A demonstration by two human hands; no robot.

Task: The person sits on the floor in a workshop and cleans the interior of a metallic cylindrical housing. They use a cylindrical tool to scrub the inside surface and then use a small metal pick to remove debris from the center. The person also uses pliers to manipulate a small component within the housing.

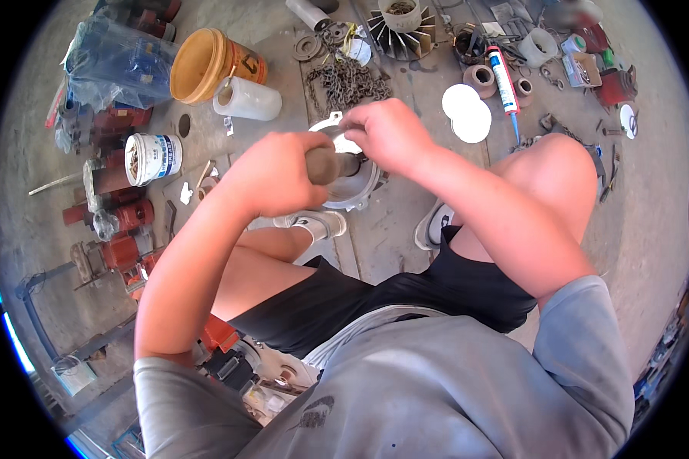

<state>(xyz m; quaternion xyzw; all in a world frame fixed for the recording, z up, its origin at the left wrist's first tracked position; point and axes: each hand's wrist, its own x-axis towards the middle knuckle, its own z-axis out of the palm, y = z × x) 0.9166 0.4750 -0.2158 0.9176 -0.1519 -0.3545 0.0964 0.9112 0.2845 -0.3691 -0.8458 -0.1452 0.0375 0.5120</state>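
A: What are the left fingers [312, 141] around?
B: A round brown block [322, 166], above a metal casing [350, 203].
A: And the right fingers [356, 118]?
B: By the casing's far rim; their grip I can't make out.
A: Beyond both?
B: A heaped chain [344, 84]. Right of the fingers, white discs [472, 124] and a sealant tube [502, 80]; left, an orange bucket [199, 67].

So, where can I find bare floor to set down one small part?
One bare patch of floor lies between the left shoe and right shoe. Another lies right of the right knee. It is crowded at left, with the orange bucket and red machines, and beyond the metal bowl, with the chain.
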